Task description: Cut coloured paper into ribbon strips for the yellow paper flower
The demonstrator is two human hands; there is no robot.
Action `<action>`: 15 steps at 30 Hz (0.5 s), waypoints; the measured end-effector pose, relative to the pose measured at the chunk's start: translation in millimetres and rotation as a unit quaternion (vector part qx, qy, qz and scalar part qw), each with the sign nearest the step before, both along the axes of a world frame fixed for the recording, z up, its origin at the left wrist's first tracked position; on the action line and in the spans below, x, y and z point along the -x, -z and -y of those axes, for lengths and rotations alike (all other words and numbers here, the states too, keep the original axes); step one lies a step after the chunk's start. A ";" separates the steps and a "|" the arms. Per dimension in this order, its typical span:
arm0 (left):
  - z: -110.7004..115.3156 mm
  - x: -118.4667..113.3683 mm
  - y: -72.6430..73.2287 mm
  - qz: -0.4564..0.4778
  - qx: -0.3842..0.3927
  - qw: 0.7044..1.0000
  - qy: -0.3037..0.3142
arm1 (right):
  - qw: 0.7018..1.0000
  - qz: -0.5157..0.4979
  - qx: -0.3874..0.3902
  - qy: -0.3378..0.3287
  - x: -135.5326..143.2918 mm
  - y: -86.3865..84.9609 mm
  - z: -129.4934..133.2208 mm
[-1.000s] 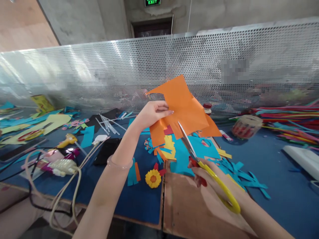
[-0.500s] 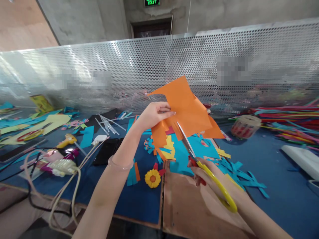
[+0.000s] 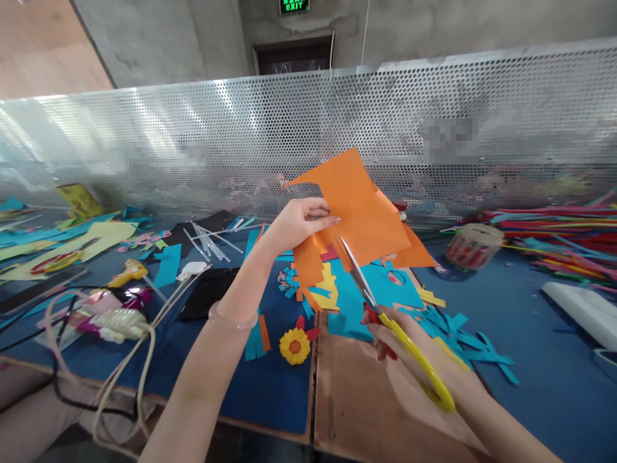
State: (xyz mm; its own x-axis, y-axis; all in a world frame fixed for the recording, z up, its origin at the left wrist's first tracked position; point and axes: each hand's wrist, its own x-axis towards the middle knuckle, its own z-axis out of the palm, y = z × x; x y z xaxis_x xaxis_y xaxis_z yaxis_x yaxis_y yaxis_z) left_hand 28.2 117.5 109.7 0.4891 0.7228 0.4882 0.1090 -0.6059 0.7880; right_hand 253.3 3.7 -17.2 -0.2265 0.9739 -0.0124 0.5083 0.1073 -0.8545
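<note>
My left hand pinches a sheet of orange paper at its left side, holding it above the table. One corner of the sheet points up, and a narrow point sticks out to the left. My right hand grips scissors with yellow and red handles. Their metal blades point up and left, with the tips at the lower edge of the orange paper. Below lie blue paper, a yellow paper piece and a yellow paper flower with an orange centre.
Blue paper strips and a woven-looking round container lie right, near colourful pipe cleaners. A yellow glue gun, cables, a black phone and white sticks lie left. A perforated metal screen stands behind.
Very little differs. The orange paper and my left hand stay in place, while the scissors in my right hand have shifted very slightly to the left.
</note>
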 end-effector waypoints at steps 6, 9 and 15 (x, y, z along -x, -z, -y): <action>0.7 -0.5 0.3 -0.007 0.006 1.000 -0.012 | 1.000 -0.031 0.003 -0.002 -0.5 2.5 0.9; 0.2 -0.6 0.9 -0.006 0.005 1.000 -0.012 | 0.999 -0.033 0.007 0.003 -0.9 2.0 0.0; -0.4 -1.0 1.0 0.011 -0.012 1.000 -0.015 | 1.000 -0.025 -0.002 0.003 -1.5 3.1 -0.7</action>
